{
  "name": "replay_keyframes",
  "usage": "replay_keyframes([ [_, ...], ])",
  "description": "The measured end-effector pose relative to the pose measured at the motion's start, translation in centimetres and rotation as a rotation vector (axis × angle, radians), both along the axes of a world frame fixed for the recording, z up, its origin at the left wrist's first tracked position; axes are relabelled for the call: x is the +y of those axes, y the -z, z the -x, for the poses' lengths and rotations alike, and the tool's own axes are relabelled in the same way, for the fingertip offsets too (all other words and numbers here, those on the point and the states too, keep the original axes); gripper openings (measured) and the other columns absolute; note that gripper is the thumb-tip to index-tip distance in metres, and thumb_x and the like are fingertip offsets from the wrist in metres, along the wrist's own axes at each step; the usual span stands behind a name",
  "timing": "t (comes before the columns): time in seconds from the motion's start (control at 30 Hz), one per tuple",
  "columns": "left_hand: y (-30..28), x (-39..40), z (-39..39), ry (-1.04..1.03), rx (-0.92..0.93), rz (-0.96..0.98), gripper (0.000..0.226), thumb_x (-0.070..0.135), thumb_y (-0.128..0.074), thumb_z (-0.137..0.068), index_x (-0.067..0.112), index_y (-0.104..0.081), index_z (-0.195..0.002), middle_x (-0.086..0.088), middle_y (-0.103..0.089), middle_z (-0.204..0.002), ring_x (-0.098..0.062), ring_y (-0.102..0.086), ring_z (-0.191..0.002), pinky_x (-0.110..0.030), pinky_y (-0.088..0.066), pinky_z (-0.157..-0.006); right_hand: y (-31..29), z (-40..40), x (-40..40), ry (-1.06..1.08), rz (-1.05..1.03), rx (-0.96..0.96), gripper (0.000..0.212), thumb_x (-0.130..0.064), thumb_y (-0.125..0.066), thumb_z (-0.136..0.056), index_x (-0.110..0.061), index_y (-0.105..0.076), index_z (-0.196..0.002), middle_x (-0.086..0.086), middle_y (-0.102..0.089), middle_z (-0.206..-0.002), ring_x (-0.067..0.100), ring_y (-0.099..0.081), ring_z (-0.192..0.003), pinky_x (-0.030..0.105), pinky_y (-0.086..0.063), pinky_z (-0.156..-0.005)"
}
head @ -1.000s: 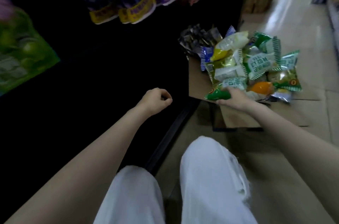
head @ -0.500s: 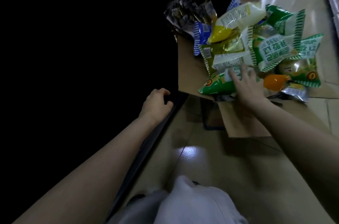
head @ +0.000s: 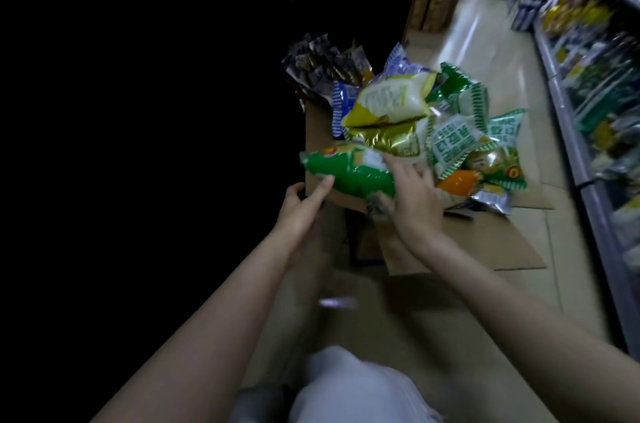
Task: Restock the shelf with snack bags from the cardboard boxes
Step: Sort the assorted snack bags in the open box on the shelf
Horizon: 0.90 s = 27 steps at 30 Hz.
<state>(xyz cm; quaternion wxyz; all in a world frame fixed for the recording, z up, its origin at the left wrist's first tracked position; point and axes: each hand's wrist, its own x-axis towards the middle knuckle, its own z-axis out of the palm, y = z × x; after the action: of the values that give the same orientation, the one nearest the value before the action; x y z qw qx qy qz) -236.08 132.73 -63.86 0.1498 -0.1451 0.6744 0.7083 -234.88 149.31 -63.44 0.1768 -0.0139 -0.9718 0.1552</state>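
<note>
Green snack bag [head: 349, 169] is off the box [head: 322, 131] pile, between your hands. Right hand [head: 414, 200] fingers curl round its near end; left hand [head: 298, 207] fingers straight, touching underneath. Light, puffy, slick foil, so hold the crimped ends w/o squeezing.

floor [head: 464, 51] | beige tile | cardboard box [head: 467, 242] rests on it

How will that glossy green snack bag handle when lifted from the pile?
The glossy green snack bag looks puffed with air, so probably light. Its shiny film is likely slippery. It seems soft rather than stiff, so the right hand and left hand supporting both ends looks sensible.
</note>
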Motion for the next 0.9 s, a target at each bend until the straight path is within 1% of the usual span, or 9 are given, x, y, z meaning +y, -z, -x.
replay_keyframes([
  [0.07, -0.6, 1.5, 0.2, -0.065, -0.06, -0.268, 0.06, 0.048, -0.065, -0.081, 0.025, -0.042, -0.132, -0.003, -0.055, -0.126, -0.026, -0.056, -0.113, -0.039, -0.05, -0.086, 0.3, -0.9, -0.2, -0.128, 0.009, 0.007, 0.059, -0.021, -0.066, -0.084, -0.019, -0.042, -0.138, 0.001, -0.048, -0.139, 0.03, -0.044, -0.117, 0.039, -0.042, -0.088],
  [0.13, -0.5, 2.3, 0.7, -0.23, -0.093, -0.388, 0.054, 0.036, -0.067, -0.082, 0.023, -0.044, -0.129, -0.004, -0.056, -0.122, -0.025, -0.057, -0.109, -0.039, -0.052, -0.08, 0.7, -1.0, 0.4, -0.238, 0.088, -0.113, 0.053, -0.025, -0.063, -0.087, -0.019, -0.044, -0.136, 0.001, -0.05, -0.136, 0.025, -0.044, -0.117, 0.037, -0.042, -0.091],
  [0.2, 0.3, 2.1, 1.5, -0.388, -0.121, -0.364, 0.061, 0.026, -0.072, -0.08, 0.021, -0.039, -0.131, -0.004, -0.055, -0.118, -0.026, -0.056, -0.106, -0.044, -0.052, -0.085, 0.9, -0.2, 1.8, -0.305, 0.252, -0.213, 0.043, -0.037, -0.054, -0.091, -0.019, -0.052, -0.131, 0.001, -0.054, -0.13, 0.021, -0.041, -0.121, 0.034, -0.038, -0.098],
  [0.27, 1.3, 1.5, 2.4, -0.412, -0.101, -0.287, 0.066, 0.023, -0.074, -0.077, 0.022, -0.038, -0.132, -0.005, -0.056, -0.123, -0.027, -0.057, -0.108, -0.047, -0.05, -0.092, 1.0, 1.7, 3.7, -0.216, 0.349, -0.136, 0.044, -0.039, -0.048, -0.092, -0.015, -0.053, -0.129, 0.003, -0.053, -0.132, 0.023, -0.038, -0.127, 0.033, -0.032, -0.101],
  [0.37, 1.6, 0.0, 3.1, -0.296, -0.038, -0.215, 0.052, 0.027, -0.071, -0.08, 0.028, -0.041, -0.123, -0.001, -0.058, -0.117, -0.026, -0.058, -0.105, -0.038, -0.05, -0.084, 1.2, 5.4, 5.8, -0.044, 0.071, -0.168, 0.067, -0.027, -0.06, -0.089, -0.012, -0.027, -0.145, 0.011, -0.022, -0.154, 0.029, -0.018, -0.142, 0.042, -0.018, -0.116],
  [0.47, 1.8, -1.3, 3.7, -0.197, -0.013, -0.155, 0.046, 0.031, -0.069, -0.082, 0.034, -0.04, -0.117, 0.003, -0.057, -0.111, -0.024, -0.057, -0.103, -0.037, -0.049, -0.086, 1.0, 8.4, 5.9, 0.057, -0.297, -0.304, 0.093, -0.031, -0.068, -0.083, -0.018, -0.005, -0.15, 0.013, -0.001, -0.157, 0.032, -0.004, -0.145, 0.049, -0.008, -0.115],
  [0.57, 2.2, -1.8, 4.1, -0.156, -0.02, -0.093, 0.043, 0.031, -0.068, -0.082, 0.034, -0.04, -0.115, 0.004, -0.056, -0.105, -0.023, -0.055, -0.099, -0.041, -0.049, -0.092, 1.3, 9.7, 4.7, 0.096, -0.53, -0.329, 0.096, -0.029, -0.07, -0.08, -0.021, -0.001, -0.148, 0.017, -0.014, -0.152, 0.038, -0.024, -0.137, 0.054, -0.019, -0.111],
  [0.7, 3.2, -2.0, 3.9, -0.156, -0.036, -0.112, 0.041, 0.028, -0.067, -0.084, 0.031, -0.043, -0.116, 0.005, -0.058, -0.1, -0.018, -0.058, -0.09, -0.036, -0.049, -0.085, 3.0, 9.4, 3.8, 0.054, -0.738, -0.281, 0.084, -0.02, -0.057, -0.088, -0.023, 0.002, -0.148, 0.018, -0.035, -0.141, 0.039, -0.046, -0.117, 0.045, -0.037, -0.095],
  [0.9, 3.5, -2.6, 3.4, -0.169, -0.02, -0.134, 0.044, 0.026, -0.066, -0.085, 0.03, -0.043, -0.122, 0.006, -0.059, -0.098, -0.015, -0.058, -0.085, -0.03, -0.05, -0.074, 2.1, 9.0, 5.3, -0.054, -0.788, -0.284, 0.077, -0.019, -0.059, -0.084, -0.02, -0.011, -0.144, 0.007, -0.051, -0.133, 0.03, -0.037, -0.126, 0.041, -0.032, -0.099],
])
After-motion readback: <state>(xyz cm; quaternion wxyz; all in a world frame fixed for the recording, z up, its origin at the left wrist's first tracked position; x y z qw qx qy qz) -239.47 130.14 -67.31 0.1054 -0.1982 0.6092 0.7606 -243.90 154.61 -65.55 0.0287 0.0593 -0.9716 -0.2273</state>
